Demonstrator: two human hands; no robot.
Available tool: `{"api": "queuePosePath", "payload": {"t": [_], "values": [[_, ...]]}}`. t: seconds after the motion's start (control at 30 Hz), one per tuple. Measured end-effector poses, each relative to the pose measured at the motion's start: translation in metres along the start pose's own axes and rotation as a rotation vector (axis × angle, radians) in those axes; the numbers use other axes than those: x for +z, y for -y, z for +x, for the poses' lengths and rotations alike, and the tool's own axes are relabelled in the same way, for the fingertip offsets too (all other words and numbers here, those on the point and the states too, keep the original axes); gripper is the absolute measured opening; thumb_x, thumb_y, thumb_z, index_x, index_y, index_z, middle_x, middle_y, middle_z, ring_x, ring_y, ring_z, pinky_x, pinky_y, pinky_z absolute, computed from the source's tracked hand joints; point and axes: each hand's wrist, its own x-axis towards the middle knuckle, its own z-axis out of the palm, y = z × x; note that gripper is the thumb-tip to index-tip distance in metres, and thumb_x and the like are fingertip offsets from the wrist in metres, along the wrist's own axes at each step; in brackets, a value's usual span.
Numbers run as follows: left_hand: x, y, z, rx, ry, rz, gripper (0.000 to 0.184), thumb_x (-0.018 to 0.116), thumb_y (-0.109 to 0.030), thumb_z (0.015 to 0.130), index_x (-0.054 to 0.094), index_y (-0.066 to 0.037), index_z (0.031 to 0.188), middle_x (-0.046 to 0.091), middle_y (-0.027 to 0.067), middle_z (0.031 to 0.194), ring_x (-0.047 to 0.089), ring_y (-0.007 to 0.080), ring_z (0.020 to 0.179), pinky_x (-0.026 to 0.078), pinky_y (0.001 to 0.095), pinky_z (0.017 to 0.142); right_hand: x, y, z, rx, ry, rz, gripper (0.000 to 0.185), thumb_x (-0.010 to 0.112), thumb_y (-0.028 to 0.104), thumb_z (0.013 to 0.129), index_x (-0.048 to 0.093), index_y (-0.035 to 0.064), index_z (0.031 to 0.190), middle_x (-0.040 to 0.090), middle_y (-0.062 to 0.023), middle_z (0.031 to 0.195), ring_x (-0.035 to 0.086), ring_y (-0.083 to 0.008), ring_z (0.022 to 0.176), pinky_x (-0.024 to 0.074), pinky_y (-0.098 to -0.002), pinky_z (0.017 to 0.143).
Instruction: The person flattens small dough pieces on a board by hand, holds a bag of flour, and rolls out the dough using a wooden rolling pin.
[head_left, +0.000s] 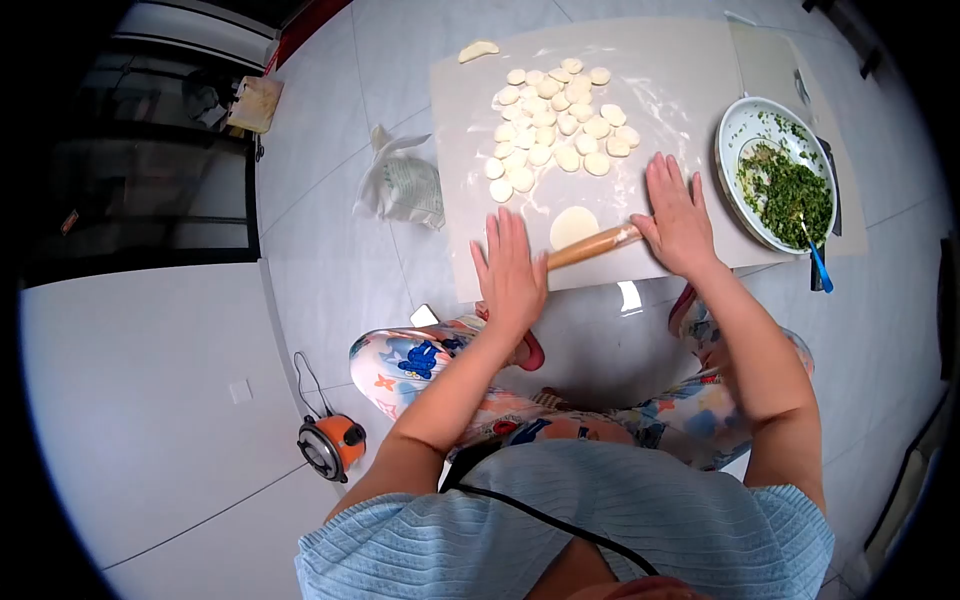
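Note:
A wooden rolling pin lies at a slant near the front edge of the board, just below a flat round dough wrapper. My left hand is at its left end, fingers stretched forward. At the other end is my right hand, also with straight fingers, its thumb touching the pin. Both palms appear to rest over the pin's ends, which they partly hide. Beyond them, many small flattened dough pieces are spread on the floured board.
A white bowl of chopped green filling, with a blue-handled spoon, stands on the right. One folded dumpling lies at the far left corner. A plastic bag sits on the floor beside the board; an orange appliance is lower left.

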Motion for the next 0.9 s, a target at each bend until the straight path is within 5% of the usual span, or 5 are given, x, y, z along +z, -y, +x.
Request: {"api": "queuePosePath", "payload": {"t": [0.27, 0.43, 0.57, 0.73, 0.9], "values": [[0.023, 0.042, 0.105, -0.244, -0.208, -0.043, 0.071, 0.051, -0.034, 0.098, 0.028, 0.004, 0.153, 0.017, 0.0225, 0.164, 0.013, 0.0359, 0.153, 0.008, 0.0594, 0.12, 0.006, 0.015, 0.042, -0.034, -0.125, 0.032, 0.074, 0.055, 0.039, 0.097, 0.028, -0.0004, 0.153, 0.026, -0.0137, 0.162, 0.02, -0.0257, 0.152, 0.0112, -0.0489, 0.124], [0.002, 0.015, 0.049, -0.01, -0.052, 0.008, 0.072, 0.052, -0.034, 0.098, 0.028, 0.004, 0.153, 0.021, 0.0221, 0.163, 0.014, 0.0359, 0.153, 0.01, 0.0592, 0.12, 0.01, -0.005, 0.016, 0.059, -0.018, 0.052, 0.075, 0.055, 0.039, 0.097, 0.027, -0.0013, 0.153, 0.025, -0.0156, 0.162, 0.021, -0.0275, 0.152, 0.0131, -0.0492, 0.123], [0.003, 0.01, -0.023, -0.017, 0.056, -0.013, 0.072, 0.053, -0.034, 0.097, 0.028, 0.004, 0.153, 0.022, 0.0217, 0.163, 0.015, 0.0364, 0.153, 0.011, 0.0592, 0.12, 0.0, 0.004, 0.004, -0.114, 0.022, 0.045, 0.074, 0.057, 0.039, 0.096, 0.031, -0.0033, 0.151, 0.03, -0.0177, 0.16, 0.021, -0.0296, 0.151, 0.0169, -0.0498, 0.122], [0.027, 0.039, 0.065, -0.155, -0.13, 0.017, 0.072, 0.054, -0.031, 0.097, 0.027, 0.004, 0.153, 0.021, 0.0222, 0.163, 0.016, 0.0363, 0.153, 0.01, 0.0593, 0.12, -0.002, 0.014, 0.026, -0.11, -0.1, 0.019, 0.072, 0.057, 0.04, 0.096, 0.034, -0.0023, 0.15, 0.031, -0.0158, 0.16, 0.021, -0.0277, 0.151, 0.0163, -0.0494, 0.122], [-0.002, 0.014, 0.067, -0.051, -0.221, -0.035, 0.054, 0.062, -0.011, 0.09, 0.043, 0.002, 0.139, 0.045, 0.0242, 0.146, 0.036, 0.041, 0.141, 0.021, 0.0583, 0.116, 0.001, 0.002, 0.008, -0.061, -0.042, 0.048, 0.07, 0.056, 0.04, 0.097, 0.035, -0.0014, 0.15, 0.028, -0.0153, 0.161, 0.02, -0.0277, 0.152, 0.016, -0.0505, 0.123]]}}
